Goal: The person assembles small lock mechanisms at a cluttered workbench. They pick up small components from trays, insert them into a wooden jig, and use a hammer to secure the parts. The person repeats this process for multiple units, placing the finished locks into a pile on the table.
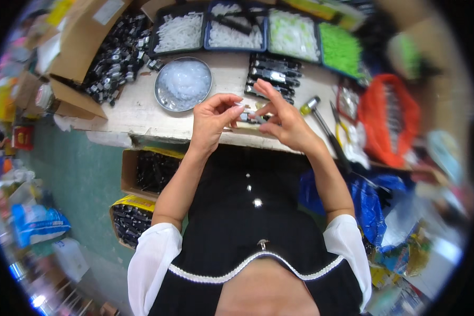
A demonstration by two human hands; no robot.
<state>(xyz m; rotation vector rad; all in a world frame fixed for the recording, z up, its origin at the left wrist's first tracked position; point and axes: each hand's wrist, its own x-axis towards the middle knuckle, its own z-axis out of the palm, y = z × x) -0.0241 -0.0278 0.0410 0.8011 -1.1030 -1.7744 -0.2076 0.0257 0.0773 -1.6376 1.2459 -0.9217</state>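
Over the front edge of the white workbench (137,113), my two hands are close together. My left hand (216,117) pinches a small whitish piece (240,104) between thumb and forefinger. My right hand (285,117) is closed with thumb against fingers on a small pale piece (259,119), its upper fingers raised. The exact shape of both pieces is too small to make out. Small dark and silvery parts show partly behind my fingers. Just beyond lies a row of black parts with clear, shiny sections (274,71).
A round metal dish (183,84) of translucent pieces stands left. Behind are trays of white pieces (179,32) and green pieces (341,48). Black parts (116,63) are heaped by a cardboard box (84,37). A hammer (321,121), pliers (341,126) and red bag (388,121) lie right.
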